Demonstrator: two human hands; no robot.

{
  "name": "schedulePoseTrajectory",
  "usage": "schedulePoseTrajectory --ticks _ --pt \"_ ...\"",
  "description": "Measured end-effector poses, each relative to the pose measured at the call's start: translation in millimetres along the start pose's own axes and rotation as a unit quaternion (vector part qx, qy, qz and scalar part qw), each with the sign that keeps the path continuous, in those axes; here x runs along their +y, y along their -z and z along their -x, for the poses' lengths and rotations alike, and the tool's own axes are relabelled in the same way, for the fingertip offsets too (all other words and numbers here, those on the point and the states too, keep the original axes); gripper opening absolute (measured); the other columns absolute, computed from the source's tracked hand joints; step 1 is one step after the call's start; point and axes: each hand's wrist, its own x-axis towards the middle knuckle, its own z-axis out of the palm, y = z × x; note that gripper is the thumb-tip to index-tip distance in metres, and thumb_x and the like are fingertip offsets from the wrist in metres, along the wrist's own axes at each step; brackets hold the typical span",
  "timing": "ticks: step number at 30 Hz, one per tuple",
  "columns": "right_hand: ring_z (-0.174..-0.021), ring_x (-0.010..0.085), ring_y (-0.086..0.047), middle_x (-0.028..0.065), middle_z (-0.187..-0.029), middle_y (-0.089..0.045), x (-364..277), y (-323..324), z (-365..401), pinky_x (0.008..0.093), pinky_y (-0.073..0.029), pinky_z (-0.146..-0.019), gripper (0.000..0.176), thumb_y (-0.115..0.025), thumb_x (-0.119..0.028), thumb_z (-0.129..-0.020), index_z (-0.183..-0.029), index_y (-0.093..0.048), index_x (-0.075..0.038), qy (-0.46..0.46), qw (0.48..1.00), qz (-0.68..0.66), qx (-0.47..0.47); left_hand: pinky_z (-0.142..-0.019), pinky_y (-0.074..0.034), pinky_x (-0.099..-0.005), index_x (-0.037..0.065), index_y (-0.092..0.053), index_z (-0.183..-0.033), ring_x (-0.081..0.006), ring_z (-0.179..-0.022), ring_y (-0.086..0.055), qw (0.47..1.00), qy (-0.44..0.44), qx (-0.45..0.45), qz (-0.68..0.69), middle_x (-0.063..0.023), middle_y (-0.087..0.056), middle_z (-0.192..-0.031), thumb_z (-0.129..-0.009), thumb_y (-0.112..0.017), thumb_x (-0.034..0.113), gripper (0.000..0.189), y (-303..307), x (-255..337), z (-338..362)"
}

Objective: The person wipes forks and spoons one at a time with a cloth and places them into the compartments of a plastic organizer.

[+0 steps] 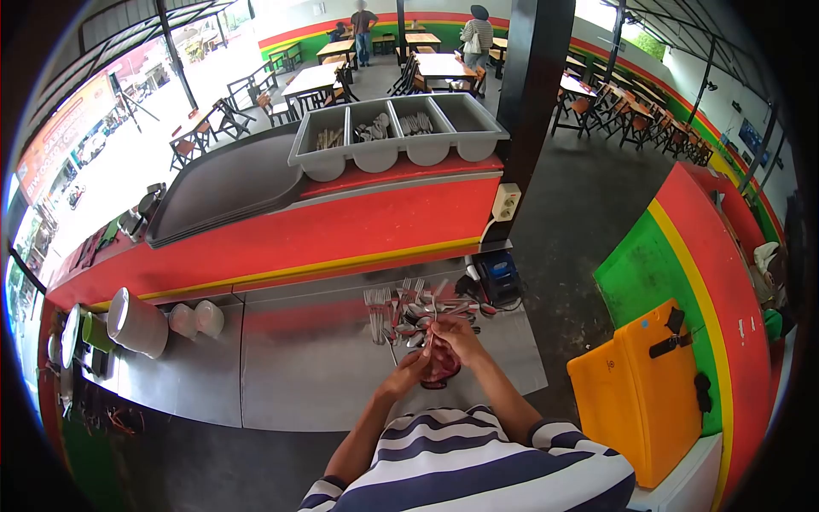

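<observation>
My left hand (415, 367) and my right hand (458, 340) meet over the steel counter, both with fingers closed. Between them a slim metal piece of cutlery (434, 314) points up and away; whether it is a fork or spoon I cannot make out. A dark red cloth (441, 364) is bunched under my fingers, beside my left hand and below my right. Just beyond lie several forks (375, 317) side by side, with a loose heap of spoons (413, 324) to their right. My fingers partly hide the cloth and the cutlery's lower end.
A grey four-part cutlery bin (399, 136) and dark trays (226, 183) stand on the red ledge. A blue-black device (496, 275) sits at the counter's right. White containers (136, 322) are at left. A yellow box (640, 388) is at right. Two people stand among tables beyond.
</observation>
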Motion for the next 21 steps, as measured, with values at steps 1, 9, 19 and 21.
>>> schedulePoseTrajectory --ticks 1,9,19,21 --pt "-0.085 0.0150 -0.067 0.0077 -0.094 -0.068 -9.9 0.3 -6.7 0.0277 -0.055 -0.071 0.022 -0.066 -0.015 -0.093 -0.109 -0.066 0.001 0.001 0.999 0.038 0.015 -0.065 -0.038 -0.0231 0.007 -0.055 -0.104 -0.0083 -0.075 -0.048 0.996 -0.044 0.030 -0.071 0.0021 -0.052 -0.080 -0.103 -0.046 0.030 0.025 5.4 5.8 -12.6" --pt "-0.079 0.0076 -0.063 0.0052 -0.090 -0.071 -121.9 -13.5 -83.0 0.0244 -0.051 -0.068 0.024 -0.071 -0.018 -0.090 -0.105 -0.070 0.001 0.187 0.949 0.253 0.020 -0.069 -0.048 -0.0267 0.001 -0.062 -0.100 -0.0054 -0.078 -0.053 0.905 -0.235 0.105 -0.339 -0.0001 -0.061 -0.083 -0.096 -0.063 0.024 0.022 17.2 99.6 -91.0" --pt "-0.072 0.0162 -0.069 0.0115 -0.079 -0.072 -279.0 -9.9 -231.8 0.0297 -0.053 -0.063 0.030 -0.076 -0.024 -0.084 -0.094 -0.071 0.003 0.361 0.841 0.386 0.115 -0.063 -0.049 -0.0290 -0.002 -0.068 -0.098 -0.0101 -0.069 -0.061 0.782 -0.377 0.190 -0.458 -0.0061 -0.069 -0.073 -0.090 -0.067 0.020 0.024 -31.9 305.2 -195.7" --pt "-0.072 0.0193 -0.070 0.0134 -0.079 -0.072 -303.4 -0.4 -269.5 0.0307 -0.054 -0.064 0.031 -0.078 -0.026 -0.081 -0.092 -0.071 0.003 0.389 0.810 0.419 0.134 -0.065 -0.050 -0.0301 -0.001 -0.069 -0.100 -0.0120 -0.069 -0.063 0.741 -0.386 0.221 -0.503 -0.0078 -0.070 -0.074 -0.088 -0.068 0.022 0.026 -34.8 335.7 -219.3"
